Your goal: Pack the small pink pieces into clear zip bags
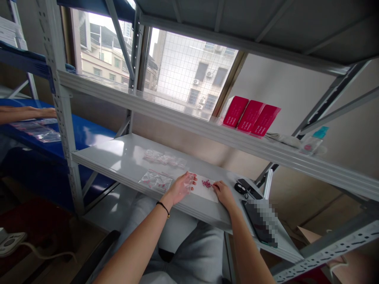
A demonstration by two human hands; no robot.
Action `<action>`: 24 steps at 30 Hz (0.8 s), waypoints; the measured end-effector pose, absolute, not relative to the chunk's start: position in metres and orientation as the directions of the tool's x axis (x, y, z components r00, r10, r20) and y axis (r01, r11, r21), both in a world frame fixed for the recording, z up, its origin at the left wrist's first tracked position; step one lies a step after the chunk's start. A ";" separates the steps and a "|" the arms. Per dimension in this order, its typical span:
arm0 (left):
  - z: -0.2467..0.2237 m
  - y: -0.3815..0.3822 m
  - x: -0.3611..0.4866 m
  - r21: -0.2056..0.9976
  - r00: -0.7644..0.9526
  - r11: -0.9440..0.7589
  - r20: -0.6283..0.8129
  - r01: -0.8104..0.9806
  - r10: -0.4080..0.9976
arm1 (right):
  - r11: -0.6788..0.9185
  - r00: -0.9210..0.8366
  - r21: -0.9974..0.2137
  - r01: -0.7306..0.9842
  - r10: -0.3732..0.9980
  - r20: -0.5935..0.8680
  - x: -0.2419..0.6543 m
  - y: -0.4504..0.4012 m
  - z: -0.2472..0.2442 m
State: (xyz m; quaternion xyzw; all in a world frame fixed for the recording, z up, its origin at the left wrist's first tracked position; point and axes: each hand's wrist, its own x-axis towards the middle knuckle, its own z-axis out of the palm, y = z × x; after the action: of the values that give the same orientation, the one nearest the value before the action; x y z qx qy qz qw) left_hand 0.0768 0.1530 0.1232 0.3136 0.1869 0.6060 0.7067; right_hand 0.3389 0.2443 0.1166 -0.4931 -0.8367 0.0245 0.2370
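Your right fingers curl down at the edge of a small heap of pink beads; the view is too small to tell whether they pinch one. Your left fingers spread loosely, palm down, gripping nothing visible. The beads lie on a white sheet between your hands, on a grey metal shelf. Your left forearm, wearing a black bracelet, angles in from the lower left. Clear plastic bags lie just beyond.
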 end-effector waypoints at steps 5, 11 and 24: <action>0.126 0.150 0.083 0.762 0.193 0.000 0.164 -0.647 0.967 | 0.510 -0.365 -0.301 0.806 0.828 0.425 0.332 0.247 0.120; 0.125 0.150 0.090 0.868 0.189 -0.097 0.214 -0.487 0.959 | 0.514 -0.335 -0.323 0.794 0.815 0.473 0.323 0.234 0.115; 0.128 0.147 0.088 0.845 0.180 -0.089 0.214 -0.527 0.960 | 0.678 -0.501 -0.270 0.683 0.705 0.502 0.302 0.168 0.110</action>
State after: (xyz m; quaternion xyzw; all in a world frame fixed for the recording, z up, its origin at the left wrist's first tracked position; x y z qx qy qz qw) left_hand 0.0885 0.1474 0.1280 0.4413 0.2451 0.5915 0.6287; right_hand 0.3020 0.1675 0.1100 -0.4006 -0.8662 0.0183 0.2980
